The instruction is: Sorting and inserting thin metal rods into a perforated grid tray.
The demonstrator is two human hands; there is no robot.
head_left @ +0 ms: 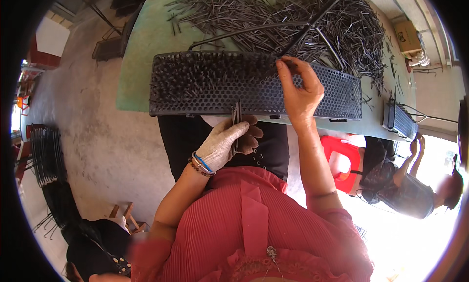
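Black perforated tray (312, 94) lies across the near edge of the green table (141, 52), close enough for me to work over my lap. My gloved left hand (222, 145) is clamped on a bundle of thin metal pins (236, 117), held upright at six o'clock of the tray. My bare right hand (300, 89) pinches one pin at the tray's top rim; loose pins (293, 13) lie heaped at twelve o'clock.

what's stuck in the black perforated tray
Thin dark metal pins stand in the holes of the black perforated tray's left half; the right hand covers some holes mid-tray.
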